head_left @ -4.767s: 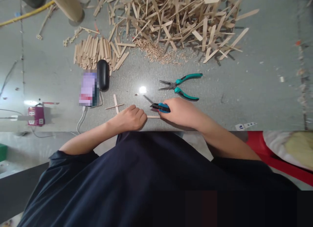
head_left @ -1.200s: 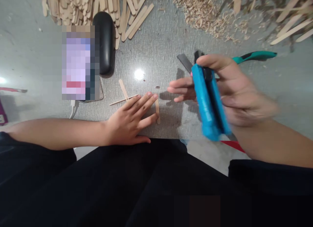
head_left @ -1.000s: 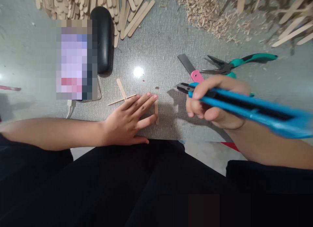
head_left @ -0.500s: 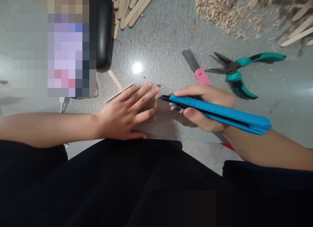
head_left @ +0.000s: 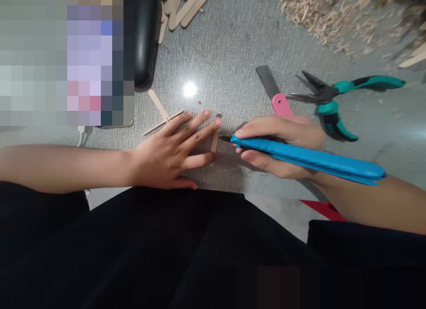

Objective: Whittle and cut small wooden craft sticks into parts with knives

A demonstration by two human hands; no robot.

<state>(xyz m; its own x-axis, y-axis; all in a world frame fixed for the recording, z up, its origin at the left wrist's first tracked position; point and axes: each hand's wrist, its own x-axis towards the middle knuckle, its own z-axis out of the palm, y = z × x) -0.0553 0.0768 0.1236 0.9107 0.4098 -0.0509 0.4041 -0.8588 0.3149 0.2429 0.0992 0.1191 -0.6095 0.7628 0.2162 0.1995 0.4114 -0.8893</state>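
Observation:
My left hand (head_left: 179, 145) lies flat on the table with its fingers spread. Two of its fingertips rest on a short wooden craft stick (head_left: 215, 140), covering parts of it. Wrapped in my right hand (head_left: 282, 142) is a blue box cutter (head_left: 316, 156), its dark blade pointing left at the stick's right edge; whether the tip touches the wood I cannot tell. Beside my left fingers, thin pieces of craft stick (head_left: 159, 105) lie in a T shape, partly under the hand.
Teal-handled pliers (head_left: 328, 94) and a pink-handled blade (head_left: 281, 106) lie beyond my right hand. Wood shavings (head_left: 316, 23) and more craft sticks (head_left: 193, 7) are at the back. A black case (head_left: 146, 38) and a blurred-out area stand at the left. The table's near edge borders my lap.
The box cutter's tip has come down slightly and sits at the stick's edge, its handle turned a little. My left hand stays on the stick. The whole view has shifted slightly.

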